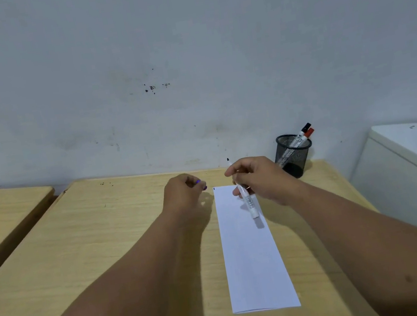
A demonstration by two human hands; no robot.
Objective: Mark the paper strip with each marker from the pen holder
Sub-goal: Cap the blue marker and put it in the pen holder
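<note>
Marker [246, 199] uncapped in right hand [262, 179] — above paper strip [253, 260]

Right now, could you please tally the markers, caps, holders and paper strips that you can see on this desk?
Markers: 3, one uncapped in the right hand at, black-capped and red-capped in the holder
Loose caps: 1, purple, in the left hand
Mesh pen holders: 1
Paper strips: 1
Total: 6

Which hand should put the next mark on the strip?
Right, I'd say. The right hand holds the uncapped marker above the strip's far end. The left hand is closed beside the strip on something purple, likely the cap.
</note>
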